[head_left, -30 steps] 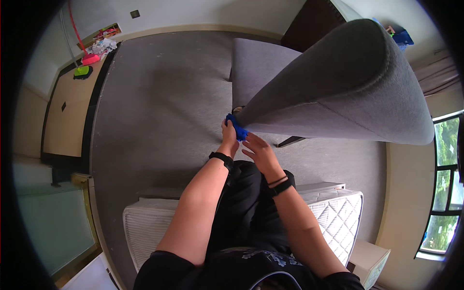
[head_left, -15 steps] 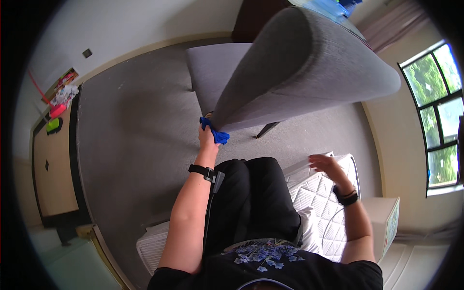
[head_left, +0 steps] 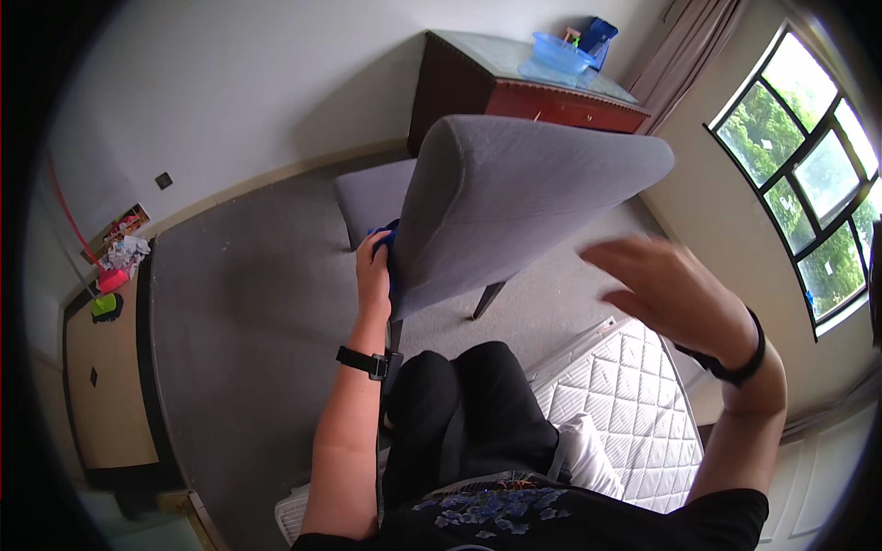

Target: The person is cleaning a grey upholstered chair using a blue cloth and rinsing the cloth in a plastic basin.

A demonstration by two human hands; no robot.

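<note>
A grey upholstered chair stands in front of me with the rear of its tall backrest toward me. Part of its seat shows beyond the backrest's left edge. My left hand is closed on a blue cloth and presses it against that left side of the backrest. Most of the cloth is hidden behind the fingers and the chair. Off to the right, my right hand is raised in the air, slightly blurred, holding nothing, its fingers stretched out and thumb apart.
Behind the chair, a dark red wooden desk bears a light blue plastic basin. A white quilted mattress lies beside my legs at the right. A pink broom and a green dustpan are by the left wall.
My left hand and the cloth have shifted slightly up along the backrest's left side. The right hand has risen and come closer. My view has tilted up, showing more of the desk.
</note>
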